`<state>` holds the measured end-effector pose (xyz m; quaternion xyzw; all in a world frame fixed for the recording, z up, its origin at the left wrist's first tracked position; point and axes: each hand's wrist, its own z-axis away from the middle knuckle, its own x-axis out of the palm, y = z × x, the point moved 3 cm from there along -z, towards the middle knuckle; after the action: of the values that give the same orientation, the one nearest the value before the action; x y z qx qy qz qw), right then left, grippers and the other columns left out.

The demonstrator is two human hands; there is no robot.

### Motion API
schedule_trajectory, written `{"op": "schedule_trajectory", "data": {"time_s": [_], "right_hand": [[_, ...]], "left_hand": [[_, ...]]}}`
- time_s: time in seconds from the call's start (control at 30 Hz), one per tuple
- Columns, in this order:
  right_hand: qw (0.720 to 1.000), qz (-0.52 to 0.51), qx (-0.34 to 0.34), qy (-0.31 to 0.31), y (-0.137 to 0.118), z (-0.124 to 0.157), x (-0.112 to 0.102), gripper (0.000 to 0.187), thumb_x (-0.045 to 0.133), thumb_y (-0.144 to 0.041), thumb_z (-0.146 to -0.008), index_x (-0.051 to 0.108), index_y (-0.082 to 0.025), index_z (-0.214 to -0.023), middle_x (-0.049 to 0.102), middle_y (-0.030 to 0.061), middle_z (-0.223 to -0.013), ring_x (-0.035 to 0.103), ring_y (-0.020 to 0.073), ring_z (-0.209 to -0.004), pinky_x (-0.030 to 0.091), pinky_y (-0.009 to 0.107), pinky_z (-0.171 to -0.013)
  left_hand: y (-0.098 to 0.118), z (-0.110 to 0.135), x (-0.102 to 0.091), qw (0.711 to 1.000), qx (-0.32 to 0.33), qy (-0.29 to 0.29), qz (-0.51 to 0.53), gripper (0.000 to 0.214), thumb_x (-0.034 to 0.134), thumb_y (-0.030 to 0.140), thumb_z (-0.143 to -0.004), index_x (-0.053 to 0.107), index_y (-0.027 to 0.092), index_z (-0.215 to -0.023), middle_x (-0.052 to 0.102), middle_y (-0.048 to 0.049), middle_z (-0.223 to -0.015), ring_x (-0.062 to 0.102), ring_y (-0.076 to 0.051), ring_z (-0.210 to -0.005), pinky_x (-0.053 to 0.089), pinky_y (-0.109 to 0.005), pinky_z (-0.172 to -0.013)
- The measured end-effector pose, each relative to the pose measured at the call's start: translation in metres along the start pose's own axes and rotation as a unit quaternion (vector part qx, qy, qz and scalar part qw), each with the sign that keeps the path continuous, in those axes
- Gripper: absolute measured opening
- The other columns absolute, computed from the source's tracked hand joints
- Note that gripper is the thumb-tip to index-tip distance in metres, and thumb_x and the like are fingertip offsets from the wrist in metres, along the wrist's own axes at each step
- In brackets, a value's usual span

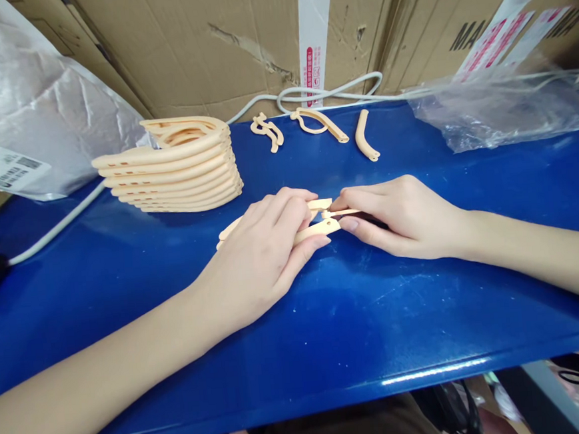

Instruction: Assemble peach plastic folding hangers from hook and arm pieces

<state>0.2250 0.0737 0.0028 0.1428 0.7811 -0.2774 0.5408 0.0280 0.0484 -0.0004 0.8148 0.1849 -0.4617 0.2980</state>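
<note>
Both hands meet at the middle of a blue table [328,321]. My left hand [267,252] lies over a peach plastic hanger piece [315,229], its fingers curled round it. My right hand [399,215] pinches a smaller peach part [342,212] at the end of that piece, where the two parts touch. Most of the piece is hidden under my left hand. A stack of several peach curved hanger arms [175,166] stands behind my left hand.
Three loose peach parts lie at the back: an S-shaped hook [267,131], a hooked arm [319,123] and a short curved bar [365,137]. A white cable [59,225] runs along the left. Plastic bags [486,111] and cardboard boxes [215,42] line the far edge.
</note>
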Motion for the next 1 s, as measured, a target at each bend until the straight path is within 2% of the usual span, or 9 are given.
{"op": "schedule_trajectory", "data": {"time_s": [0.3,0.43,0.57,0.8,1.0], "right_hand": [[0.999,-0.032,0.006,0.017,-0.0001,0.0007,0.0000,0.041,0.033,-0.044,-0.106,0.062,-0.016,-0.098,0.071,0.0061,-0.084,0.063,0.0157,-0.066,0.036,0.029,-0.057],[1.000,-0.024,0.006,0.015,0.0002,0.0001,-0.0001,0.045,0.039,-0.051,-0.104,0.064,-0.015,-0.096,0.069,0.0058,-0.078,0.062,0.0160,-0.062,0.035,0.028,-0.054],[1.000,-0.012,0.021,-0.008,0.0020,0.0004,0.0013,0.051,0.035,-0.057,-0.104,0.064,-0.016,-0.095,0.071,0.0074,-0.081,0.065,0.0182,-0.066,0.037,0.029,-0.055],[1.000,-0.006,0.026,-0.015,0.0025,0.0010,0.0028,0.053,0.032,-0.057,-0.105,0.065,-0.015,-0.097,0.074,0.0093,-0.087,0.069,0.0204,-0.070,0.039,0.030,-0.057],[1.000,0.002,0.022,-0.011,0.0013,-0.0002,0.0016,0.061,0.027,-0.059,-0.105,0.066,-0.013,-0.096,0.071,0.0085,-0.080,0.068,0.0198,-0.066,0.038,0.029,-0.055]], "left_hand": [[-0.0002,-0.0009,-0.0005,1.000,0.001,0.000,0.001,0.019,0.041,0.036,-0.107,0.050,0.019,-0.102,0.061,-0.0107,-0.124,0.060,-0.025,-0.112,0.049,-0.040,-0.095],[-0.0004,-0.0008,0.0002,1.000,0.006,0.002,-0.001,0.019,0.042,0.035,-0.107,0.049,0.019,-0.101,0.061,-0.0106,-0.125,0.061,-0.024,-0.111,0.049,-0.040,-0.094],[-0.0001,-0.0021,-0.0001,1.000,0.008,-0.020,-0.015,0.021,0.042,0.034,-0.107,0.052,0.016,-0.104,0.061,-0.0132,-0.126,0.061,-0.026,-0.112,0.048,-0.042,-0.094],[0.0019,-0.0038,-0.0001,0.998,0.019,-0.047,-0.036,0.028,0.039,0.029,-0.107,0.060,0.011,-0.109,0.059,-0.0151,-0.129,0.059,-0.029,-0.114,0.046,-0.044,-0.096],[0.0023,-0.0031,-0.0002,0.998,0.030,-0.036,-0.037,0.030,0.037,0.029,-0.108,0.061,0.011,-0.106,0.059,-0.0151,-0.129,0.059,-0.028,-0.110,0.045,-0.044,-0.096]]}}
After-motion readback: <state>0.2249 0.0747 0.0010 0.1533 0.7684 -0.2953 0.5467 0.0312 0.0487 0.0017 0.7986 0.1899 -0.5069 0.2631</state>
